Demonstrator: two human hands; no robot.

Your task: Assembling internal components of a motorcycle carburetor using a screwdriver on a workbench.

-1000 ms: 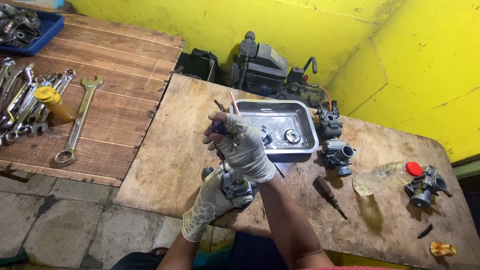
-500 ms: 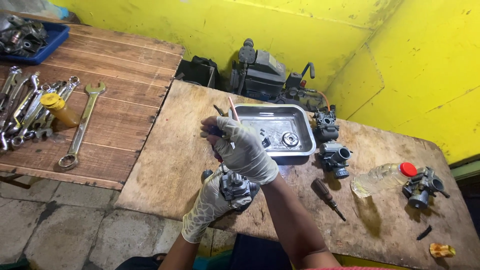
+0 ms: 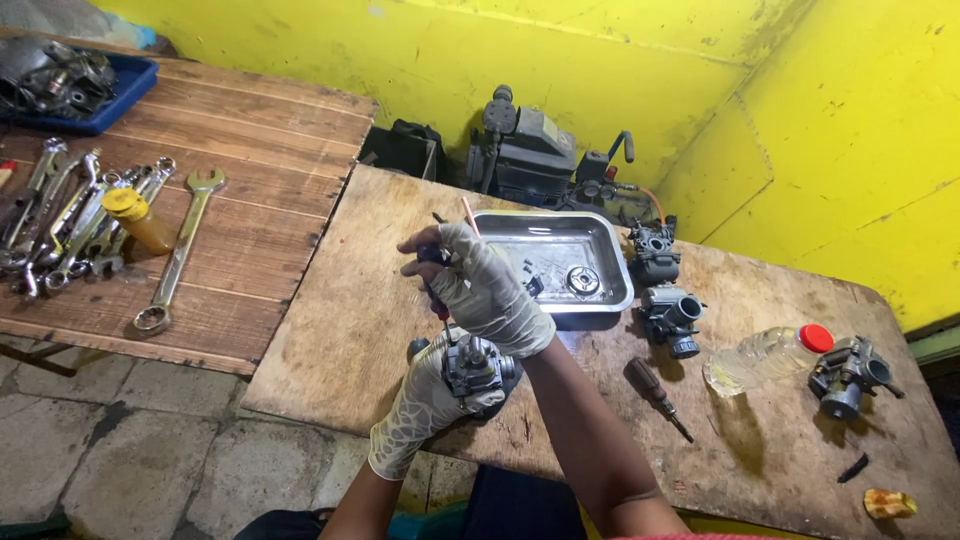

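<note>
1. At the near edge of the plywood surface (image 3: 330,330), your left hand (image 3: 420,395) is clamped from below around a carburetor (image 3: 475,365), holding it just above the surface edge.
2. Your right hand (image 3: 490,290) is closed around a screwdriver (image 3: 438,300). The shaft points down and meets the top of the carburetor. Both hands are gloved.
3. Step in hand, as judged: you are working a screw or jet on the top of the carburetor body.
4. Next move, as judged: keep the tip seated and in line with the fastener, and keep the left grip firm so the body does not twist.
5. Note the metal tray (image 3: 560,262) just beyond your right hand. It holds a round part and a few small dark pieces.
6. Right of the tray stand two more carburetors (image 3: 668,300), touching or nearly so. A second screwdriver (image 3: 655,395) lies near your right forearm. Farther right lie a clear bottle (image 3: 765,355) with a red cap and a fourth carburetor (image 3: 848,372).
7. Wrenches (image 3: 90,230) lie on the plank bench (image 3: 250,240) to the left.
8. Hidden: your right hand covers the screwdriver handle; the tip and the fastener are too small to identify. The left fingers hide the underside of the carburetor.
</note>
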